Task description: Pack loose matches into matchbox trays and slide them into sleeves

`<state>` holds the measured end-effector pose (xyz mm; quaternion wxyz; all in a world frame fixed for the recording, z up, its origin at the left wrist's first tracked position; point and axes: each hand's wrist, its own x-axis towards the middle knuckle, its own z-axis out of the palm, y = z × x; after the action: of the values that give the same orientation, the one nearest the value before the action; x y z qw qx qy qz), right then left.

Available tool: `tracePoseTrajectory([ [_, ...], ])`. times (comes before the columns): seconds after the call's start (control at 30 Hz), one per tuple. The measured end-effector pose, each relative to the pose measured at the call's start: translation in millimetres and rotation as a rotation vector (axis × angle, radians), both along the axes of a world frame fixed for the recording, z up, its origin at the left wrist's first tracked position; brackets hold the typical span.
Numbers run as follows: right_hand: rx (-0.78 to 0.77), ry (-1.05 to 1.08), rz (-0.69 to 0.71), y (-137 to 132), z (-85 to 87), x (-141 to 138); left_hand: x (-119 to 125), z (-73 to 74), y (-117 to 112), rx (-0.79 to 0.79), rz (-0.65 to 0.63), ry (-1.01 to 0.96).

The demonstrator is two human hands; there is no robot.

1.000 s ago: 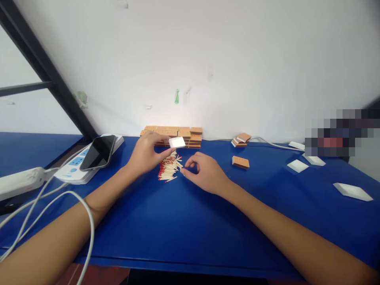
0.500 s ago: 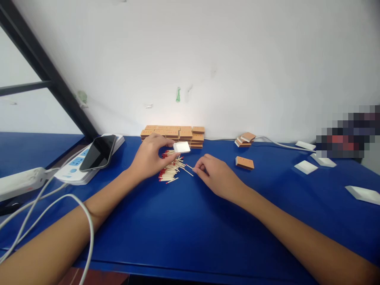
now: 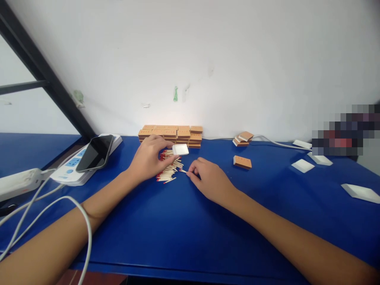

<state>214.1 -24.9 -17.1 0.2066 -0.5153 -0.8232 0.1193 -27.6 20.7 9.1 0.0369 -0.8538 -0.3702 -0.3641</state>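
My left hand [image 3: 151, 157] grips a small white matchbox tray [image 3: 181, 149] between thumb and fingers, holding it above the matches. Under and beside that hand lies a heap of red-tipped matches [image 3: 167, 172] on the blue table. My right hand [image 3: 209, 178] is closed in a pinch on a match [image 3: 183, 171], at the right edge of the heap. Behind my left hand, orange matchboxes [image 3: 166, 132] stand stacked in rows against the wall. A single matchbox [image 3: 242, 162] lies flat to the right of my right hand.
A small pile of matchbox pieces [image 3: 244, 138] sits near the wall. White trays [image 3: 303, 166] lie at the right. On the left are a phone [image 3: 95, 153] resting on a power strip [image 3: 67, 174], a white adapter [image 3: 20, 184] and looping white cables [image 3: 86, 221].
My right hand has moved slightly left and down, closer to the heap, with its fingers still pinched. My left hand still holds the tray. The view has shifted a little.
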Motion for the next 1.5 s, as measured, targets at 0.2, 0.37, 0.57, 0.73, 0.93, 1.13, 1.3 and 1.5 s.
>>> tracePoseTrajectory([
  [0.2,-0.004,-0.100,0.044,4.1,0.4,7.6,-1.8,-0.7,0.8,0.024,-0.003,0.011],
  [0.37,0.096,0.044,0.090,20.6,13.7,26.4,0.2,-0.7,-1.3,0.006,-0.049,0.010],
  [0.57,0.162,0.105,0.076,25.8,18.1,31.7,10.9,0.2,-10.2,-0.027,-0.174,0.001],
  [0.73,0.186,0.090,0.113,20.7,14.7,27.0,15.0,-0.2,-14.3,-0.009,-0.199,-0.009],
  [0.93,0.206,0.172,0.136,18.4,16.3,23.3,12.1,-0.4,-11.2,0.014,-0.186,-0.009],
  [1.13,0.227,0.253,0.114,16.3,10.7,6.4,0.8,0.4,-1.6,0.041,0.043,-0.084],
  [1.3,0.078,0.171,0.164,24.7,-3.7,-7.0,-0.8,0.8,-0.7,0.058,0.073,-0.102],
  [1.5,0.054,0.189,0.185,34.0,-11.3,-8.1,2.1,1.0,-2.4,0.077,0.066,-0.065],
])
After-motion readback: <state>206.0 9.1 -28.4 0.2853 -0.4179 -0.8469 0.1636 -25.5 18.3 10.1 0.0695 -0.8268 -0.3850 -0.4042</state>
